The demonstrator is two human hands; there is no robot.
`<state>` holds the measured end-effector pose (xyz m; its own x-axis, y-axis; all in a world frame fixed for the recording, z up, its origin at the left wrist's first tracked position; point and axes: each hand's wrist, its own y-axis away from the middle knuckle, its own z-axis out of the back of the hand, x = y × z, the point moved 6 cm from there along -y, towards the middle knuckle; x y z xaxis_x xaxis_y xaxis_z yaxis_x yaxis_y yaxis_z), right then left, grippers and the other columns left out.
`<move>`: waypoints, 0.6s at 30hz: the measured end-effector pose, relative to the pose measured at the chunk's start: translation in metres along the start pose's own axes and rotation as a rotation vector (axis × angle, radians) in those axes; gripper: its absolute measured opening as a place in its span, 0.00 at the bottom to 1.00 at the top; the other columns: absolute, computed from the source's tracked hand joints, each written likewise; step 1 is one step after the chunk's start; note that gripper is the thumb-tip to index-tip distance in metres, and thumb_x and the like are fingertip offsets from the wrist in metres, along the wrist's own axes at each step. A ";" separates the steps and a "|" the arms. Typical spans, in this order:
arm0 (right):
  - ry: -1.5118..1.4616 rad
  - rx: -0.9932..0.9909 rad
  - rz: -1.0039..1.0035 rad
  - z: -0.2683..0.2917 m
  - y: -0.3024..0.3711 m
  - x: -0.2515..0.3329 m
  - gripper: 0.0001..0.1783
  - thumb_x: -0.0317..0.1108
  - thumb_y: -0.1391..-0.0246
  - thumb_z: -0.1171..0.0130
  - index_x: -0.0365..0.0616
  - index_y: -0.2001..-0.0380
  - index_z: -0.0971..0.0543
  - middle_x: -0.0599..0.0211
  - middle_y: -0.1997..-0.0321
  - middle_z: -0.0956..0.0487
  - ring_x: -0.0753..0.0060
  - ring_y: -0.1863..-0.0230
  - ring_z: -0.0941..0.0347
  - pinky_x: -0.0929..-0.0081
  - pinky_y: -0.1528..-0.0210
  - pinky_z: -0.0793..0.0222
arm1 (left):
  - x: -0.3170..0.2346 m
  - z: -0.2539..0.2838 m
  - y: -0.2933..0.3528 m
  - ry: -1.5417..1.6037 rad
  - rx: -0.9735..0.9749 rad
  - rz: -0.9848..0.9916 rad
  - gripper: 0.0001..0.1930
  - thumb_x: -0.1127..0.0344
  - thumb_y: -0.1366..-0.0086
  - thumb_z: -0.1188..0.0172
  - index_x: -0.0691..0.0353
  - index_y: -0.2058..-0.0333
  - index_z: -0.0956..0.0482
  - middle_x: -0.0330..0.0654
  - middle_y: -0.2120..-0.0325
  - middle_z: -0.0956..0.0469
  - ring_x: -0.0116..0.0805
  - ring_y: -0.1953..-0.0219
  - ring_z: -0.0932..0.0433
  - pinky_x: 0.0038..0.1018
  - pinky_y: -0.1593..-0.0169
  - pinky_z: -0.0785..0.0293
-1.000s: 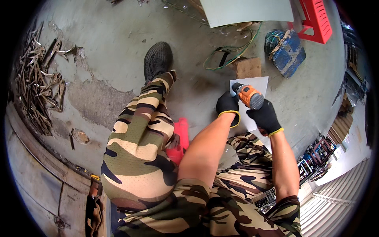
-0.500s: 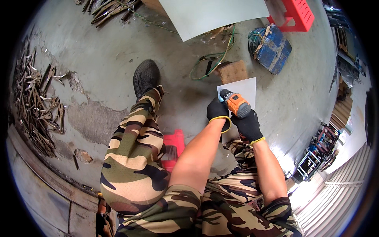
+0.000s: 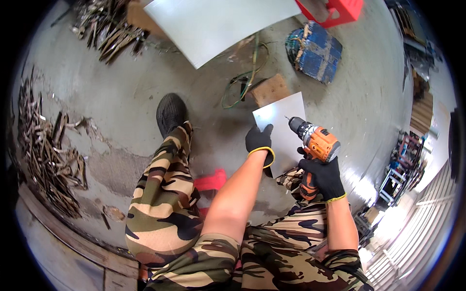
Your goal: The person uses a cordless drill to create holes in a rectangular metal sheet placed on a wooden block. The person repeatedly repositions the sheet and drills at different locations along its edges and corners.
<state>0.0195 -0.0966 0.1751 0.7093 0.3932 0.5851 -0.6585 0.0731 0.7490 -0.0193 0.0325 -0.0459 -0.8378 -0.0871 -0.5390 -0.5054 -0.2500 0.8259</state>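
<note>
My right hand point(image 3: 328, 178), in a black glove with a yellow cuff, is wrapped round the grip of an orange and black cordless drill point(image 3: 321, 143). The drill's thin bit points up and left, held apart from the pale sheet point(image 3: 286, 133) beneath. At that sheet's left edge is my left hand point(image 3: 257, 139), gloved alike, closed on it with the thumb on top; its other fingers are partly hidden. The sheet's far end lies against or over a brown wooden block point(image 3: 270, 91); whether they touch is unclear.
A larger pale sheet point(image 3: 218, 29) sits ahead, near a taped blue bundle point(image 3: 318, 53) and a red plastic stool point(image 3: 340, 12). Green-yellow wire point(image 3: 252, 77) loops beside the block. Heaps of metal strips point(image 3: 48, 150) line the left floor. Another red plastic piece point(image 3: 211, 180) is by my leg.
My right hand has drawn the drill back toward me and to the right, away from my left hand. The view has shifted, and the bit now shows.
</note>
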 end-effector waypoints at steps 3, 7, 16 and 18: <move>-0.054 -0.039 0.102 0.012 0.006 0.010 0.35 0.16 0.52 0.34 0.40 0.38 0.28 0.59 0.48 0.18 0.68 0.51 0.19 0.72 0.54 0.20 | -0.009 0.003 0.005 0.008 0.051 -0.022 0.23 0.50 0.40 0.32 0.63 0.55 0.16 0.55 0.60 0.15 0.58 0.57 0.17 0.44 0.52 0.24; -0.247 -0.082 0.020 0.015 0.012 0.009 0.33 0.19 0.53 0.31 0.39 0.41 0.25 0.63 0.52 0.16 0.75 0.54 0.20 0.74 0.55 0.22 | 0.007 0.004 -0.009 0.126 0.096 0.014 0.26 0.51 0.42 0.27 0.70 0.57 0.16 0.52 0.63 0.13 0.45 0.62 0.15 0.38 0.54 0.23; -0.347 -0.105 0.104 0.043 0.035 0.003 0.35 0.18 0.54 0.31 0.38 0.40 0.27 0.60 0.51 0.16 0.72 0.52 0.19 0.73 0.55 0.20 | -0.005 0.028 -0.037 0.427 0.133 -0.092 0.21 0.52 0.25 0.47 0.68 0.50 0.22 0.48 0.55 0.18 0.36 0.57 0.19 0.36 0.51 0.21; -0.360 -0.135 0.079 0.053 0.040 -0.002 0.35 0.18 0.54 0.32 0.38 0.40 0.28 0.59 0.50 0.16 0.72 0.52 0.19 0.73 0.55 0.20 | 0.007 0.045 -0.047 0.786 0.046 0.210 0.22 0.53 0.23 0.53 0.65 0.43 0.25 0.50 0.51 0.20 0.45 0.52 0.19 0.42 0.48 0.21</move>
<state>0.0053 -0.1431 0.2209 0.6818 0.0578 0.7292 -0.7251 0.1852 0.6633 -0.0103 0.0870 -0.0809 -0.5344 -0.7836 -0.3167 -0.3763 -0.1150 0.9194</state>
